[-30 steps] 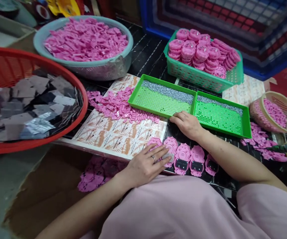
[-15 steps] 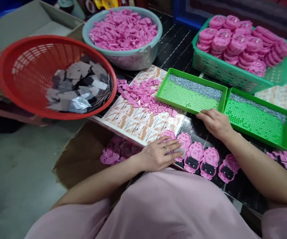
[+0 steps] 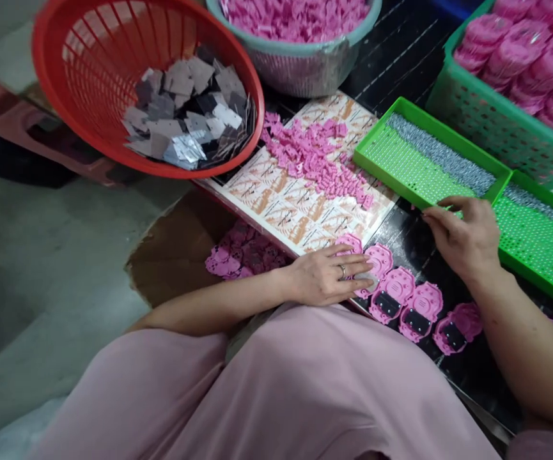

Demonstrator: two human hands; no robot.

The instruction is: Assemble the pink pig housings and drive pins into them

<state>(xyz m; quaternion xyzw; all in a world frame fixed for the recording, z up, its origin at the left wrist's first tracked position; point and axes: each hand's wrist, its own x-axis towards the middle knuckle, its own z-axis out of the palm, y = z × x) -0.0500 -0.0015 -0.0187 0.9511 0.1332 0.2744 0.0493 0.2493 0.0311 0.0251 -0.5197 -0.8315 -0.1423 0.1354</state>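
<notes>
My left hand (image 3: 327,276) lies flat with its fingers stretched over the near end of a row of pink plastic casings (image 3: 397,285). Its fingertips rest on a grey plate (image 3: 366,280) on one casing. Several casings farther right carry black plates (image 3: 416,323) fixed with small shiny dots. My right hand (image 3: 470,239) is at the near edge of a light green tray (image 3: 386,171) with small silvery pieces (image 3: 442,150) along its far side. Thumb and fingertips are pinched together there; what they hold, if anything, is too small to make out.
Small pink parts (image 3: 314,153) are heaped on a patterned board (image 3: 266,198). A red basket (image 3: 53,83) of grey plates tilts at the left. Behind stand a basin (image 3: 300,64) of pink parts and a green basket (image 3: 497,121) of stacked pink pieces. A second green tray (image 3: 539,255) adjoins the first.
The view has shifted, bringing the table closer. My right hand has lifted from lying over the tray's edge into a pinch beside it. My left hand stays on the casings.
</notes>
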